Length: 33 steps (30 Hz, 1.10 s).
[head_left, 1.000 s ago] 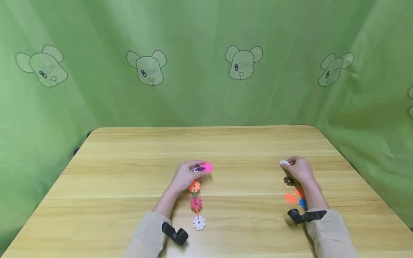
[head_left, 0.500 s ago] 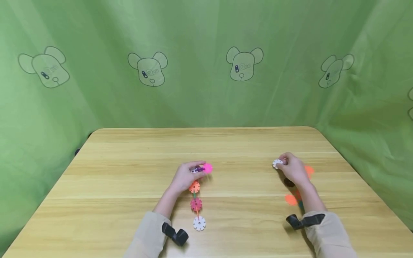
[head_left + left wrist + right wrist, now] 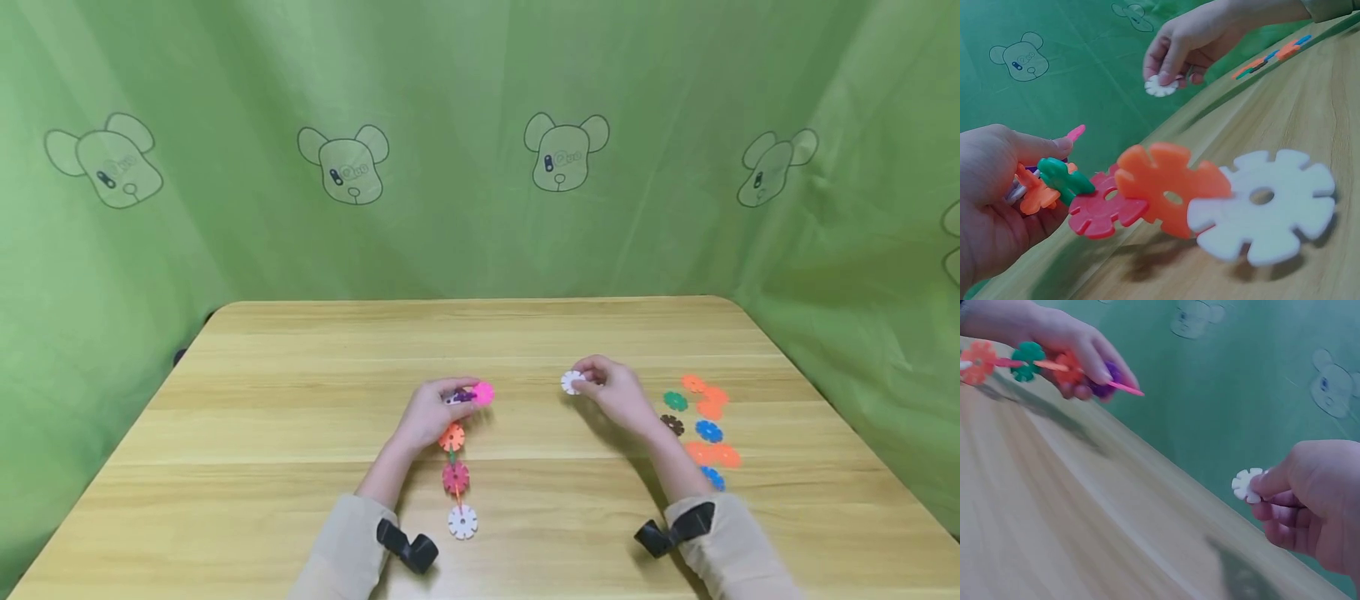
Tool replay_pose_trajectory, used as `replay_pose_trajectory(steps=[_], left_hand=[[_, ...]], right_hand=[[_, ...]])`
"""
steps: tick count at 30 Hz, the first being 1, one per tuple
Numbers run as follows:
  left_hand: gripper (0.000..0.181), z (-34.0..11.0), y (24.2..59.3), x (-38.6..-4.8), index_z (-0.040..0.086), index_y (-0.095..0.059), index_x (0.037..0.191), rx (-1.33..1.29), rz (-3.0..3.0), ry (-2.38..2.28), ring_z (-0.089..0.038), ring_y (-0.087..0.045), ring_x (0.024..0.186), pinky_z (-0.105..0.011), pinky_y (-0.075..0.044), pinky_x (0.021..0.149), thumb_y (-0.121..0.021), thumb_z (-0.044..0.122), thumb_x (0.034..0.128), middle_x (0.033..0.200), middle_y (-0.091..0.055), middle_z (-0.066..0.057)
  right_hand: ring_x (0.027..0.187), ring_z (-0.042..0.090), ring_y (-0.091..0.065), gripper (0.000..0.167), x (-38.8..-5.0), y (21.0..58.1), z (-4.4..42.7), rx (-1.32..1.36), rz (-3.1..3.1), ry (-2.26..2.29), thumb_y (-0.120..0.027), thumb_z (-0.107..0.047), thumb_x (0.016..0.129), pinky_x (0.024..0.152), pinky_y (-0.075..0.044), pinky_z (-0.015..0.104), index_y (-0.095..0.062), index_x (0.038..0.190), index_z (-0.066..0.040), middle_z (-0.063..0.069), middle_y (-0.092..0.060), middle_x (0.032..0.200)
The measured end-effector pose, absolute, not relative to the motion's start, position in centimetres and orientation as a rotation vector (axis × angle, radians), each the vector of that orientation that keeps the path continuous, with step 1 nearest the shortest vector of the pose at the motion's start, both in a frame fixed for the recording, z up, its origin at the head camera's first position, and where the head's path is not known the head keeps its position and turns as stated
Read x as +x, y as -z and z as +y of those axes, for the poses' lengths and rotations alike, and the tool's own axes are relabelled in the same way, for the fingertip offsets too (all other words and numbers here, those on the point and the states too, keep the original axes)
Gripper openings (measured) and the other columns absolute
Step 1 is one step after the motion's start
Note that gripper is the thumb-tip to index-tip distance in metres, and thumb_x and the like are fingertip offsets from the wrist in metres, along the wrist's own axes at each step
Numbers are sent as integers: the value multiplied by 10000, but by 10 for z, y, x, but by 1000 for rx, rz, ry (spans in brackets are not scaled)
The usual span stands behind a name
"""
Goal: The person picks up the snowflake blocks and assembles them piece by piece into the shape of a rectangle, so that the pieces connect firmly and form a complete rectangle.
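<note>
My left hand (image 3: 429,412) grips a chain of joined notched discs near its far end, where a purple disc (image 3: 1105,380) and a pink disc (image 3: 483,393) stick out past the fingers. From that hand the chain runs toward me through an orange disc (image 3: 452,437) and a red disc (image 3: 455,478) to a white disc (image 3: 462,522). Apart from the chain, to its right, my right hand (image 3: 617,397) pinches a loose white disc (image 3: 572,382) between thumb and fingers, raised over the table. Fingers hide part of both held things.
Loose discs lie on the wooden table (image 3: 300,350) at the right, among them a green disc (image 3: 675,401), a brown disc (image 3: 672,425), a blue disc (image 3: 708,431) and several orange ones. A green curtain (image 3: 450,242) hangs behind the table's far edge.
My right hand has moved left from the loose discs, bringing the white disc toward the chain and uncovering the discs beneath the arm. My left hand has barely moved.
</note>
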<state>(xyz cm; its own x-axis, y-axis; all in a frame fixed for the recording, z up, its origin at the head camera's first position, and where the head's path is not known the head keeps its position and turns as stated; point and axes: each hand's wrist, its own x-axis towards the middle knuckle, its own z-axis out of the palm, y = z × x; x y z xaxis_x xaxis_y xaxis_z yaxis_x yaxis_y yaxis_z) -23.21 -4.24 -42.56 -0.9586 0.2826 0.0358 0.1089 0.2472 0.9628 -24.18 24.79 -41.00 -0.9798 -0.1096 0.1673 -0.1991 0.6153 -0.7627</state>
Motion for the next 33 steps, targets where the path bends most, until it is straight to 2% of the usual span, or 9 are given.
replay_pose_trajectory(steps=[3, 10, 17, 25, 28, 33], left_hand=[[397, -42, 426, -232, 96, -636, 1182, 380, 2369, -1796, -230, -585, 691, -260, -485, 572, -715, 139, 796, 1023, -634, -115], [402, -42, 425, -232, 100, -639, 1180, 386, 2379, -1789, -231, -585, 705, -280, -489, 602, -723, 158, 791, 1081, -625, -124], [392, -42, 423, -231, 104, -644, 1174, 394, 2402, -1774, -200, -579, 700, -284, -485, 624, -719, 160, 794, 1112, -629, -125], [381, -42, 425, -231, 112, -647, 1172, 405, 2431, -1761, -163, -572, 837, -282, -487, 720, -715, 169, 801, 1166, -614, -117], [386, -41, 425, -231, 102, -650, 1166, 408, 2428, -1769, -161, -580, 828, -281, -489, 716, -724, 189, 798, 1138, -627, -118], [385, -40, 425, -232, 82, -651, 1160, 414, 2404, -1784, -165, -591, 720, -289, -498, 652, -727, 185, 797, 1066, -652, -119]], right_hand=[[770, 218, -582, 219, -240, 410, 232, 298, -2709, -1414, -646, -20, 832, 631, -512, 277, -592, 1032, 52, 125, -621, 884], [702, 218, -611, 193, -241, 412, 198, 334, -2631, -1675, -628, 36, 837, 621, -547, 316, -590, 1022, 73, 138, -605, 848], [650, 192, -608, 151, -238, 414, 176, 530, -2595, -1617, -637, 27, 838, 596, -540, 317, -616, 985, 54, 113, -624, 794], [665, 268, -607, 124, -235, 417, 169, 589, -2568, -1576, -631, -30, 862, 603, -533, 361, -631, 979, 12, 163, -637, 793], [660, 241, -600, 122, -234, 418, 168, 611, -2563, -1528, -635, -43, 861, 598, -528, 339, -640, 978, -9, 162, -636, 784], [658, 168, -585, 100, -233, 419, 165, 625, -2551, -1461, -647, -56, 854, 601, -512, 274, -657, 949, -29, 110, -642, 760]])
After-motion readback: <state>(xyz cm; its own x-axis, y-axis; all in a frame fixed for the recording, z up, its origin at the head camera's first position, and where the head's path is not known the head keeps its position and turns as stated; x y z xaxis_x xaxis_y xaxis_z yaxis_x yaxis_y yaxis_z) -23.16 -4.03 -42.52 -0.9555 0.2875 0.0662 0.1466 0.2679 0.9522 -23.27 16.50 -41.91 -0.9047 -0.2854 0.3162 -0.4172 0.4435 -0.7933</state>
